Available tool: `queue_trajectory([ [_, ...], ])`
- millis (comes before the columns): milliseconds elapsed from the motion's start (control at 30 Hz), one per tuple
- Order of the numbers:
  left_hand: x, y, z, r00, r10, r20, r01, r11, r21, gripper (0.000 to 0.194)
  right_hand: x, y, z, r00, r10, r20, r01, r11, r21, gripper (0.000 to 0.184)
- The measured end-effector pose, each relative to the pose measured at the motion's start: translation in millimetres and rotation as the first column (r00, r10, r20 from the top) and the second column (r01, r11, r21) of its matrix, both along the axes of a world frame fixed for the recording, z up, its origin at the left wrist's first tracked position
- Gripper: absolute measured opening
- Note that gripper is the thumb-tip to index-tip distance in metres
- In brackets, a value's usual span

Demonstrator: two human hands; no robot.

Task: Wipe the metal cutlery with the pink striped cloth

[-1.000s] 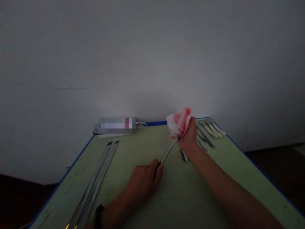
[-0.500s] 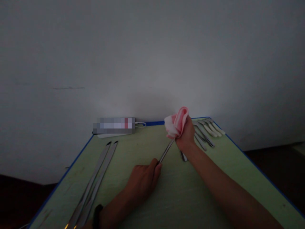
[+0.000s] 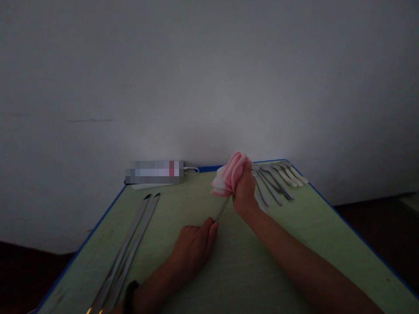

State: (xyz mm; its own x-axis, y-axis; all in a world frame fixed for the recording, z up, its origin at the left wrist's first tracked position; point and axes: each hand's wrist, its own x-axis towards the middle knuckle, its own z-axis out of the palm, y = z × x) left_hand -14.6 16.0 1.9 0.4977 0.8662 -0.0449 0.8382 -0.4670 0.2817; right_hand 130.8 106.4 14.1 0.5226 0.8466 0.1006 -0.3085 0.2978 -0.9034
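My left hand (image 3: pixel 196 242) is closed round the lower end of a thin metal utensil handle (image 3: pixel 222 209), which slants up and to the right. The utensil's far end is wrapped in a pink and white cloth (image 3: pixel 231 174), so I cannot tell its kind. My right hand (image 3: pixel 245 192) grips that cloth around it. Just right of the right hand lie several metal spoons and other cutlery (image 3: pixel 271 183) in a fanned row, some partly hidden by the hand and forearm. A few pieces there have white handles (image 3: pixel 296 176).
Two long metal knives (image 3: pixel 132 235) lie side by side on the left of the green table (image 3: pixel 183 205). A blurred box-like object (image 3: pixel 153 172) with a white cord loop (image 3: pixel 193 169) stands at the back left. A grey wall (image 3: pixel 209 78) rises behind the blue table edge.
My right hand and the cloth have moved left and slightly down along the utensil, toward my left hand, leaving less handle bare. More of the cutlery at right shows. My left hand hardly moved.
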Motion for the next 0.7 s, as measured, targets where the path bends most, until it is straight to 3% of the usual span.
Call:
queue_trajectory([
  [400, 0.8, 2.3, -3.3, 0.998, 0.046, 0.053, -0.046, 0.999, 0.002, 0.04, -24.6, -31.4, 1.6, 0.992, 0.084, 0.09, -0.073, 0.991, -0.114, 0.053],
  [533, 0.3, 1.1, -1.4, 0.992, 0.038, 0.122, -0.037, 0.999, -0.011, 0.04, -25.6, -28.7, -2.6, 0.994, 0.097, 0.05, -0.092, 0.991, -0.092, 0.047],
  [700, -0.4, -0.8, 3.1, 0.984, 0.022, 0.179, -0.013, 0.999, -0.052, 0.037, -23.6, -20.2, -8.7, 0.982, 0.15, -0.112, -0.162, 0.981, -0.104, 0.048],
])
